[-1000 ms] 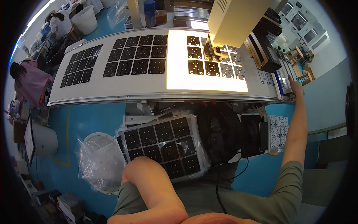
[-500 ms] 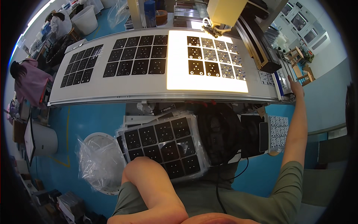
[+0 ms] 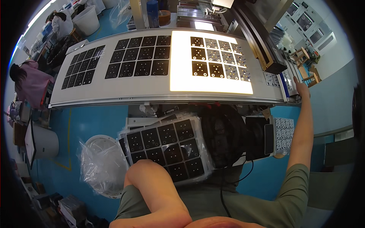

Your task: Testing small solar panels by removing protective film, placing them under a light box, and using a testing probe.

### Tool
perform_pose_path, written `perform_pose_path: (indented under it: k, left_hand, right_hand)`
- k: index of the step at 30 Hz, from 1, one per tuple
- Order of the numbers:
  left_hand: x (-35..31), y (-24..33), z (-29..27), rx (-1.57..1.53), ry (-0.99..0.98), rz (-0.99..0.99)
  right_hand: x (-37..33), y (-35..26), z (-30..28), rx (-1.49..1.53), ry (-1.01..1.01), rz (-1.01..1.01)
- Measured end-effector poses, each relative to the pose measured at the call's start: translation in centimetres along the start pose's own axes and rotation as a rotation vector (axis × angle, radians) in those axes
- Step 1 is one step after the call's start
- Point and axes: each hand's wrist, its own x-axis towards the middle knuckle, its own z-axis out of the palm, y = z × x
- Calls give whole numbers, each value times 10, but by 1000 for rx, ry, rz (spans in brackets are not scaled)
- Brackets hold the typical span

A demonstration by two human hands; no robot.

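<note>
One right hand [image 3: 303, 86] touches the long conveyor table's [image 3: 152, 99] end (smooth grey)

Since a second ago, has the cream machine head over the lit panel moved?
Yes. The cream machine head has travelled up and away along the grey rail, clearing the lit white panel.

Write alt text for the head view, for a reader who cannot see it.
The person's right hand reaches out to the far right end of a long white workbench carrying sheets of black square panels, one sheet on a bright lit section. The left arm is bent at the bottom, its hand hidden, above a stack of black panel sheets.
</note>
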Motion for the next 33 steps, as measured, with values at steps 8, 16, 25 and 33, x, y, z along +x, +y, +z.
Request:
perform_pose_path:
  k: [8, 16, 25, 33]
  left_hand:
    - [0, -2, 0, 74, -12, 16]
    - [-1, -3, 0, -46, 5, 3]
    - [0, -3, 1, 15, -9, 14]
    - [1, -1, 0, 6, -19, -11]
  right_hand:
    - [0, 1, 3, -3, 3, 23]
    - [1, 3, 7, -33, 115, -42]
    - [-10, -5, -18, 37, -221, 28]
    - [-5, 0, -11, 4, -137, 13]
